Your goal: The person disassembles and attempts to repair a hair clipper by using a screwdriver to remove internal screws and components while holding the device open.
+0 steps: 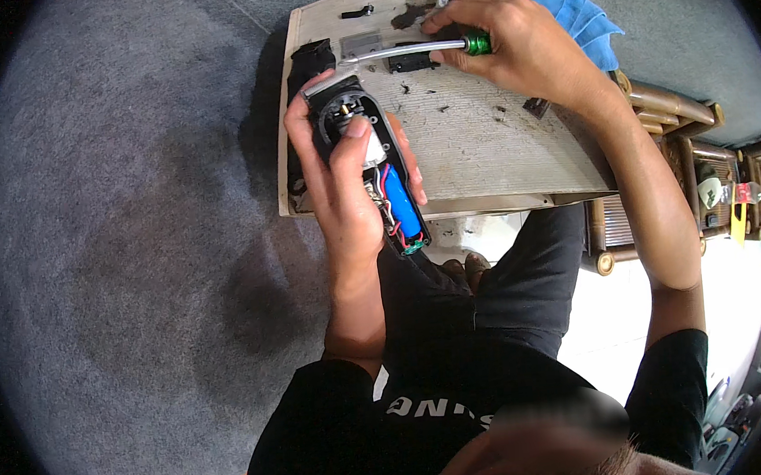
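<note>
Grey textured surface [132, 211] fills the left side of the frame, and bamboo furniture [672, 116] stands at the right, with a bottle [748, 193] on it whose red label is too small and bent by the lens for me to read. Across the upper centre is a pale wood-grained table [472, 156], flecked with dark bits. Just left of centre, over its near left part, my left hand [341, 183] has hold of an opened hair clipper [374, 150], tilted, fingers wrapped round the dark body and thumb laid over the inner works. Below that thumb show a plain blue cylindrical battery [402, 202] and red and black wires [384, 193]; I can make out no lettering on either. At the upper centre, my right hand [499, 39] is curled round the green handle [477, 43] of a screwdriver [411, 50], its silver shaft pointing left toward the clipper's blade end; whether the tip touches anything, I cannot tell. Under the shaft lie a black part [412, 61] and, further left, a flat greyish piece [361, 45], with a smaller black piece [356, 12] above. Blue cloth [549, 1] hangs over the table's upper right edge. At the bottom centre, my black shirt [395, 439] carries bold white capitals, upside down and partly cut off, the only clear writing around me.
</note>
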{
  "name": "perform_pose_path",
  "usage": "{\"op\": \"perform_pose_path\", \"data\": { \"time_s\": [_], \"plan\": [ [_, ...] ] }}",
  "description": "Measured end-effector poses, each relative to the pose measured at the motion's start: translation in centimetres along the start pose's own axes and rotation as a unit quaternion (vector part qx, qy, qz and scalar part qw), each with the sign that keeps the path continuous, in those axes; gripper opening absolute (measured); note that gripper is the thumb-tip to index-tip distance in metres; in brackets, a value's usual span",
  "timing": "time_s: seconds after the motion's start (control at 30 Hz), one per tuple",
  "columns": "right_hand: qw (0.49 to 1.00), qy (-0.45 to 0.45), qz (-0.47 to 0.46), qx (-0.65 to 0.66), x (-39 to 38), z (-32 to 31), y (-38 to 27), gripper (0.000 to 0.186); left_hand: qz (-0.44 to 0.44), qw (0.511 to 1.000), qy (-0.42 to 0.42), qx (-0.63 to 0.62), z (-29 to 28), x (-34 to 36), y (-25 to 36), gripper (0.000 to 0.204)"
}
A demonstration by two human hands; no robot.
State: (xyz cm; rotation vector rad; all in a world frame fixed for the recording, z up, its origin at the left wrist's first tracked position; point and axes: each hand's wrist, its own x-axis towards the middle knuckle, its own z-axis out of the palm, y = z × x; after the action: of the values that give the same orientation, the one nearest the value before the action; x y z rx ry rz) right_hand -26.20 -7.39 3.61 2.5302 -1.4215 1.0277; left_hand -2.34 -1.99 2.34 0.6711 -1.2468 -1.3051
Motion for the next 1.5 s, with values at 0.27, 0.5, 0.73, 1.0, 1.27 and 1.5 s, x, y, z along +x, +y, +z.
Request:
{"op": "perform_pose_path", "data": {
  "time_s": [0.27,0.5,0.73,1.0,1.27,1.5],
  "plan": [
    [0.995,-0.028,0.041,-0.08,0.0,-0.3,-1.7,0.038,-0.043,0.998,-0.054,0.002,0.6,-0.1,0.6,0.049],
    [0.994,-0.054,0.057,-0.073,0.2,-0.3,-1.7,0.034,-0.055,0.99,-0.127,-0.006,-0.6,0.0,0.7,0.048],
    [0.995,-0.046,0.077,-0.045,0.3,-0.6,-1.5,0.027,-0.022,0.997,-0.079,-0.004,0.0,-0.1,0.6,0.047],
    [0.991,0.078,0.103,-0.04,0.8,-1.8,-0.3,0.034,-0.034,0.999,-0.03,-0.021,0.2,-0.1,0.7,0.045],
    [0.951,0.047,0.271,-0.143,-0.3,-3.0,1.5,0.042,-0.028,0.999,-0.036,-0.01,0.4,-0.1,0.8,0.046],
    [0.951,-0.065,0.275,-0.129,-0.4,-2.7,1.3,0.05,-0.029,0.999,-0.039,0.002,0.4,-0.1,0.8,0.046]
  ]
}}
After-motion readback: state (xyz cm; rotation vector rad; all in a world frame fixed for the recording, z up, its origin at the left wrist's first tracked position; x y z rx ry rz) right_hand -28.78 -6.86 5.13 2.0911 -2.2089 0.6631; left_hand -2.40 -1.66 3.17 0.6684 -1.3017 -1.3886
